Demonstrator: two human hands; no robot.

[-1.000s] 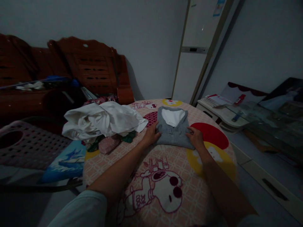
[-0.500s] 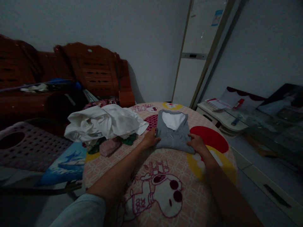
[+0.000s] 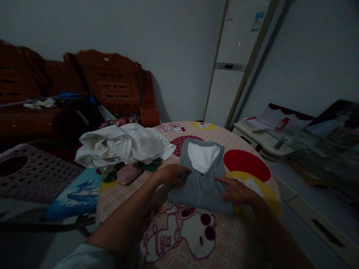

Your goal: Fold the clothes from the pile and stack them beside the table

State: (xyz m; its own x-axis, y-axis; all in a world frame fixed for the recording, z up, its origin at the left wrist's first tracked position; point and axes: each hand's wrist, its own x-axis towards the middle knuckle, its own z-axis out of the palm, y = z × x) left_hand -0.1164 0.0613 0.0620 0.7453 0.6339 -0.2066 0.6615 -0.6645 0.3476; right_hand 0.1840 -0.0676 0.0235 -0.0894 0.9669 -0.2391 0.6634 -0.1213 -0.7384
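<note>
1. Your garment (image 3: 200, 192) is grey, with a white patch (image 3: 204, 157) showing inside its neckline.
2. Beneath it, you see a pink tablecloth (image 3: 227, 239) with a pale lattice pattern and, near you, a white cartoon dog (image 3: 198, 237) outlined in purplish red.
3. To the right, your tablecloth shows a red oval (image 3: 247, 165) and yellow beside it.
4. On your left lie white cloth (image 3: 126, 144), a dusty-pink bundle (image 3: 129, 174) and dark green fabric (image 3: 153, 165).
5. Your far-left bench (image 3: 112, 82) is reddish brown.

Single head-worn view, facing forward and down over the round table (image 3: 230, 239).
</note>
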